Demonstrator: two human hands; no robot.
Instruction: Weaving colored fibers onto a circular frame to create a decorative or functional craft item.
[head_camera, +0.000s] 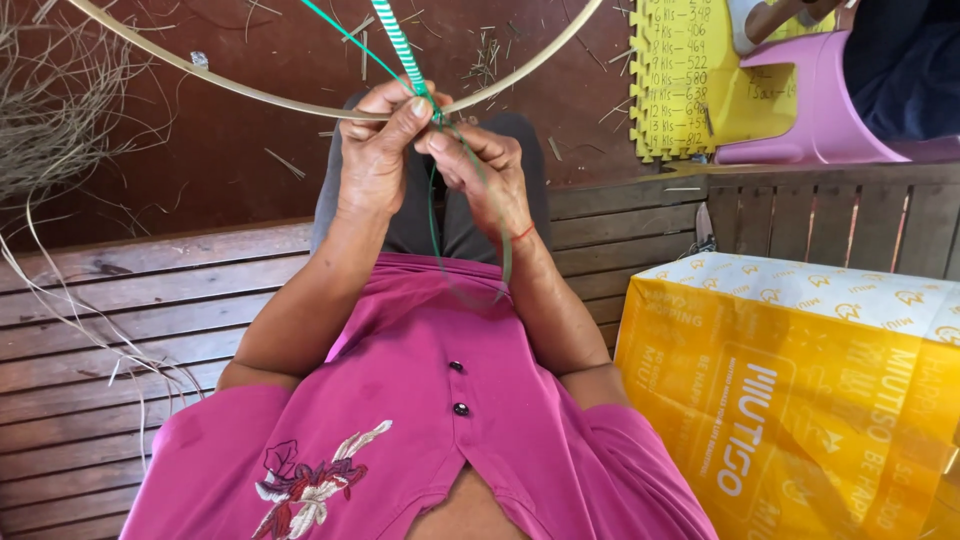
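My left hand (375, 150) pinches a thin cane hoop (230, 80) at the spot where a green-and-white wrapped rib (400, 45) meets it. My right hand (485, 170) sits just beside it, fingers closed on a thin green plastic strip (436, 215) that loops down over my lap toward my pink shirt. The hoop curves away to the upper left and upper right, out past the top of the view.
I sit on a wooden slat bench (120, 320). A yellow printed bag (800, 390) stands at my right. Loose dry fibres (50, 110) lie at the left on the brown floor. A pink plastic stool (815, 110), a yellow foam mat (690, 75) and another person's dark sleeve (905, 60) are at upper right.
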